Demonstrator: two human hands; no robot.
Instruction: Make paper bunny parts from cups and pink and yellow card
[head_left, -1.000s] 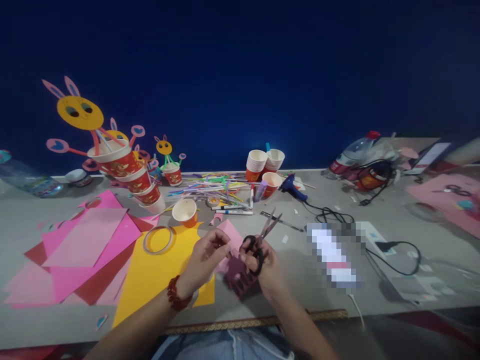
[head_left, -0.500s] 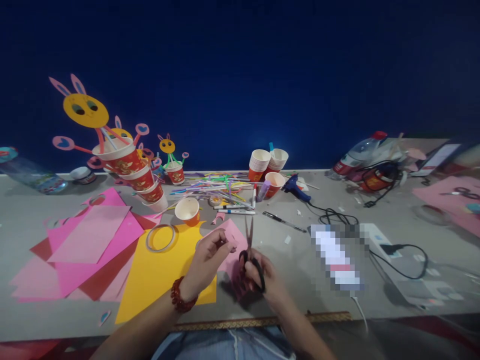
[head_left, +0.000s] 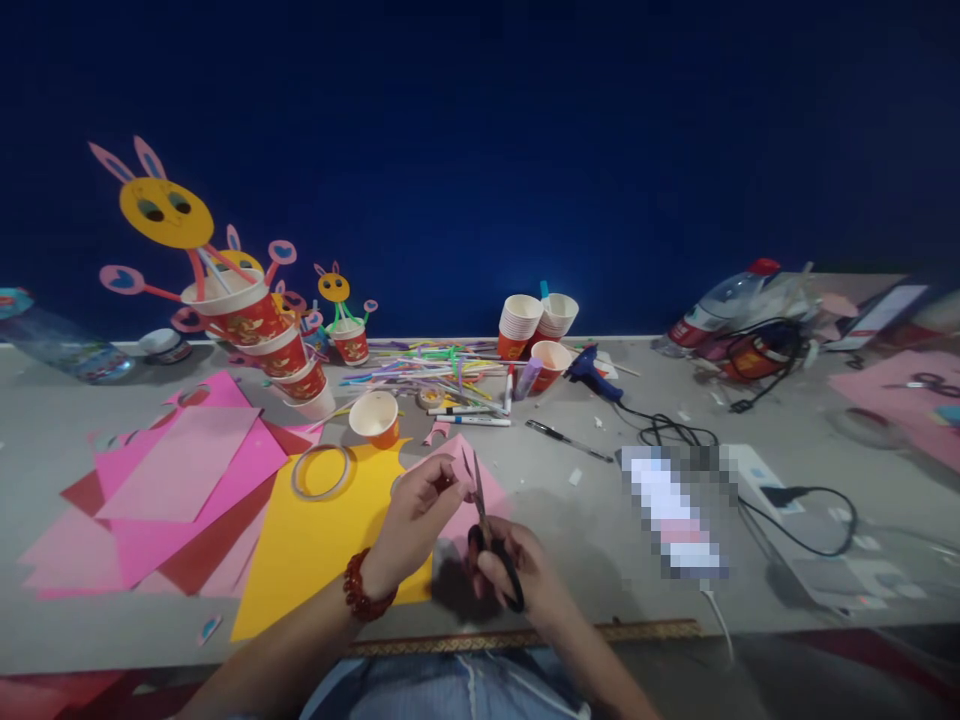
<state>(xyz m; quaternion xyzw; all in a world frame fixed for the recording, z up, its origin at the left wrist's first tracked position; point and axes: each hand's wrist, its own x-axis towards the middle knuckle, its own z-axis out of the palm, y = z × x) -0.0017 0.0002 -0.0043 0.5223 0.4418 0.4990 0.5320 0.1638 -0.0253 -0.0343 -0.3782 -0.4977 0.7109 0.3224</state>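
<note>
My left hand point(head_left: 416, 515), with a red bead bracelet at the wrist, pinches a small piece of pink paper point(head_left: 463, 468) between thumb and fingers. My right hand point(head_left: 521, 570) grips black-handled scissors point(head_left: 481, 500) by the loops. The blades point up and slightly left, parted a little, and they meet the edge of the held paper. A larger pink sheet point(head_left: 495, 485) lies on the table beneath the hands. Under my left forearm is a yellow sheet point(head_left: 300, 560) with cut-out edges, bearing a roll of tape point(head_left: 295, 475).
Pink and red sheets point(head_left: 180, 470) are piled at left, before stacked red cups point(head_left: 277, 355) with rabbit figures. Coloured sticks point(head_left: 427, 370), paper cups point(head_left: 517, 325) and a blue glue gun point(head_left: 592, 375) stand behind. A pen point(head_left: 568, 440), cables and pixelated phone point(head_left: 671, 515) are at right.
My right hand has moved the scissors left and tilted them, so the blades now reach the pink paper. My left hand keeps its pinch in about the same place.
</note>
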